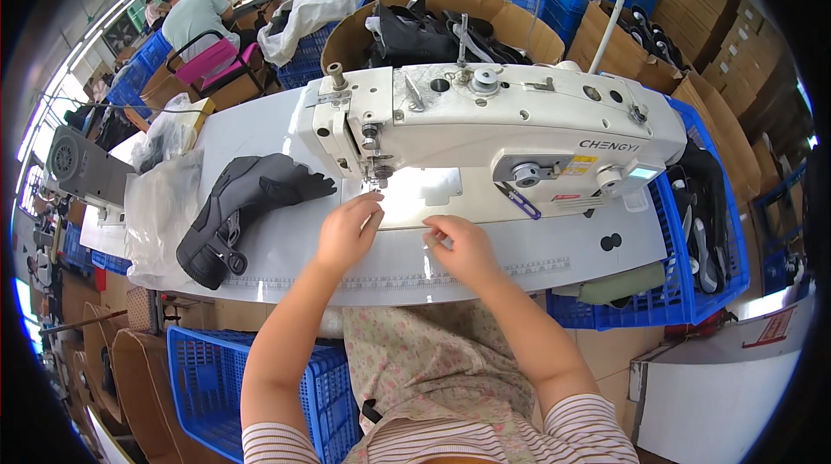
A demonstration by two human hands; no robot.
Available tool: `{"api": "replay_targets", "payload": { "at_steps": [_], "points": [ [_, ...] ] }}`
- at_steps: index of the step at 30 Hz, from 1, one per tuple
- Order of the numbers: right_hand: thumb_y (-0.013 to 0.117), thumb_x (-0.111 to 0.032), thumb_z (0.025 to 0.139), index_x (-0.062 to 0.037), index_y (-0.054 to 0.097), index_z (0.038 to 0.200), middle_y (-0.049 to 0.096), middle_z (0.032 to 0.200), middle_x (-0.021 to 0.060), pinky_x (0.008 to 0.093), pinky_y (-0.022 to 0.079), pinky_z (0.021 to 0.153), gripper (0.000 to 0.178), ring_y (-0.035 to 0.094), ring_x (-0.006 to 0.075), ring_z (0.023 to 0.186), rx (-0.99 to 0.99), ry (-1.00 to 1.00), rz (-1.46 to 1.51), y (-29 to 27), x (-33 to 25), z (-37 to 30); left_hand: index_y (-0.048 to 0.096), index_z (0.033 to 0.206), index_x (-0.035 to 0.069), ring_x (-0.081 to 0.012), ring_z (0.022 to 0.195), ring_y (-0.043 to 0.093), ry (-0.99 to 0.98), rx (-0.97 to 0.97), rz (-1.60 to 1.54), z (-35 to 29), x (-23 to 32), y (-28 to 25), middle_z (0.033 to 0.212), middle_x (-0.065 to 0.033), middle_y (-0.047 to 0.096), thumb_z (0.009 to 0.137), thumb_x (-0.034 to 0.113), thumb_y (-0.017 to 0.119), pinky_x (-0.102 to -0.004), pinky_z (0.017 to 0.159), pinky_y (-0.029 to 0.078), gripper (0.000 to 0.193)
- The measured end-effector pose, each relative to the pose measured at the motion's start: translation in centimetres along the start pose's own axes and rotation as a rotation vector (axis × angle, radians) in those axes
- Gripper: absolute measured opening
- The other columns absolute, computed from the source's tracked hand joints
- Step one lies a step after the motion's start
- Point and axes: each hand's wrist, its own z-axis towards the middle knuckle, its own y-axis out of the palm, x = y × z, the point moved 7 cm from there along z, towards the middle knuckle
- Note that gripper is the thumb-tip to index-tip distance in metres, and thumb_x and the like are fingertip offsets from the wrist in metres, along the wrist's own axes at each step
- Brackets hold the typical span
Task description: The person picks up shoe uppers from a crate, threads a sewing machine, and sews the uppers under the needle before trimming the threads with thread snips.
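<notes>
My left hand is at the needle area of a white sewing machine, thumb and fingers drawn together in a pinch just below the presser foot. Whatever it pinches, perhaps nothing, is too small to make out. My right hand hovers over the front of the machine bed, its fingers curled in toward the thumb; any thing in them cannot be made out. A dark grey and black shoe upper lies on the table, left of the needle, apart from both hands.
Thread snips with purple handles rest against the machine. Two black discs lie at the table's right. Clear plastic bags cover the left end. Blue crates stand below and at right; a carton of black uppers stands behind.
</notes>
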Motion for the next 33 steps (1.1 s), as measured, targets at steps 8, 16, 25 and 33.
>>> {"api": "replay_targets", "payload": {
  "at_steps": [8, 16, 25, 33],
  "points": [
    [0.067, -0.010, 0.079, -0.0051, 0.067, 0.100, 0.067, 0.099, 0.0114, 0.0390, 0.052, 0.079, 0.021, 0.064, 0.0275, 0.092, -0.021, -0.024, -0.053, -1.6, 1.8, -3.1, 0.061, 0.082, -0.002, -0.0175, 0.063, 0.056, -0.450, -0.015, -0.152, -1.6, -4.6, 0.3, 0.071, -0.0100, 0.060, 0.085, 0.011, 0.065, -0.0298, 0.059, 0.045, 0.014],
    [0.062, -0.003, 0.074, -0.0025, 0.065, 0.106, 0.060, 0.113, 0.0147, 0.0430, 0.043, 0.093, 0.032, 0.054, 0.0348, 0.110, 0.369, -0.113, -0.824, -8.0, 5.6, -2.2, 0.064, 0.079, -0.001, -0.0096, 0.063, 0.056, -0.827, -0.237, -0.409, -9.4, -3.3, -1.0, 0.070, -0.0036, 0.063, 0.086, 0.013, 0.066, -0.0242, 0.060, 0.045, 0.017],
    [0.062, -0.003, 0.077, -0.0017, 0.064, 0.105, 0.055, 0.091, 0.0138, 0.0441, 0.045, 0.082, 0.028, 0.054, 0.0339, 0.091, 0.218, 0.055, -0.789, -8.1, 6.6, -1.5, 0.063, 0.088, 0.001, -0.0176, 0.082, 0.063, -1.091, -0.149, -1.247, -11.4, -0.5, -0.6, 0.088, -0.0100, 0.067, 0.088, 0.011, 0.061, -0.0302, 0.078, 0.051, 0.010],
    [0.065, -0.008, 0.082, -0.0090, 0.066, 0.105, 0.061, 0.090, 0.0112, 0.0357, 0.050, 0.061, 0.024, 0.063, 0.0293, 0.078, 0.002, -0.211, -0.113, -2.9, -3.5, -4.3, 0.063, 0.090, 0.002, -0.0213, 0.087, 0.065, -1.115, -0.096, -1.439, -11.6, 0.4, 1.3, 0.093, -0.0112, 0.067, 0.090, 0.012, 0.060, -0.0330, 0.086, 0.051, 0.010]
  ]
}}
